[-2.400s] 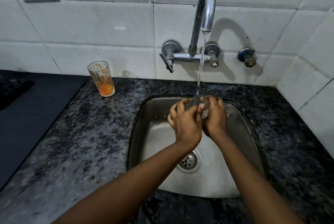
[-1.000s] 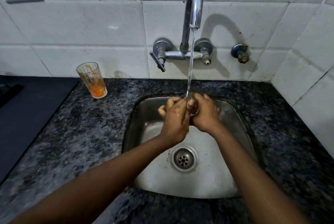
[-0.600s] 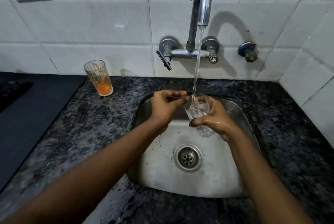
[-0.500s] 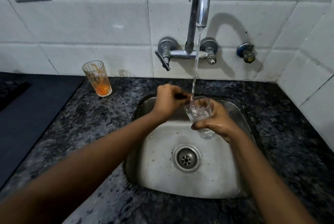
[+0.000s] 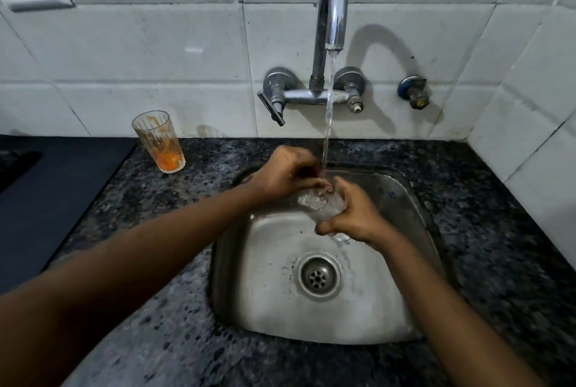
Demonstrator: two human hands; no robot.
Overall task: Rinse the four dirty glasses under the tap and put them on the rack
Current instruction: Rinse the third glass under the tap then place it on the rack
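Right hand grips a glass over the sink, under the running tap; left hand fingers curl at its rim. One orange-stained glass waits on the tabletop, far left. Rack not in view, so finished count unknown.

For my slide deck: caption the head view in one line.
Right hand holds a clear glass under the running tap while left hand rubs its rim; a juice-stained glass waits on the counter.

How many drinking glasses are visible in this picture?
2. One clear glass is under the tap, gripped by the right hand; one dirty glass stands on the counter, left. Others may be out of view.
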